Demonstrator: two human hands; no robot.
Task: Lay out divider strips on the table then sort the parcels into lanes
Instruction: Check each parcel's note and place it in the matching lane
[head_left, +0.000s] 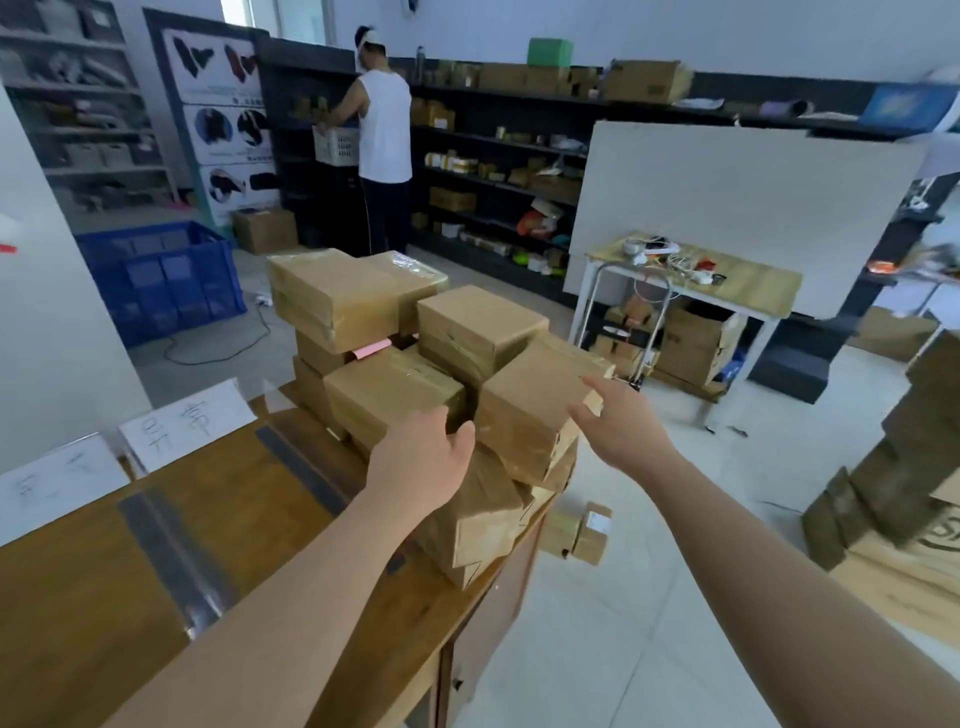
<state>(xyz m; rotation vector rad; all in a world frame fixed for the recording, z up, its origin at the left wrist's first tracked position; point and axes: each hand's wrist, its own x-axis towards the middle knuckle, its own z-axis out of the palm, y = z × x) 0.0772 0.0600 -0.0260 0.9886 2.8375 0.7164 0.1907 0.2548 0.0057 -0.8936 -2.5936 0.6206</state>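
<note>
Reaching in from both sides, the left hand (421, 457) and the right hand (618, 431) bracket a taped cardboard parcel (524, 410) on the near top of the pile of parcels (353, 301). Both hands are spread wide with relaxed fingers and hold nothing. The right fingertips (591, 384) are at the parcel's upper right corner and the left thumb is by its left edge, but I cannot tell whether either presses the cardboard.

Left of the left hand, two divider strips lie flat on the wooden surface (78, 623). One strip (301, 467) is just beside the forearm and the other strip (171, 556) is further left. Handwritten paper labels (187, 421) stand past them, and the lanes between the strips hold no parcels.

The main risk is the stack itself. Under the hands, the lower parcels (483, 525) sit tilted and overhang the corner of the surface. Dragging the top parcel sideways instead of lifting it straight up would likely tip them off. A small parcel (582, 530) lies on the floor below the right hand. The glossy tape may also let a light two-sided squeeze slip. A parcel swung low to the left could also knock the near strip out of line.
</note>
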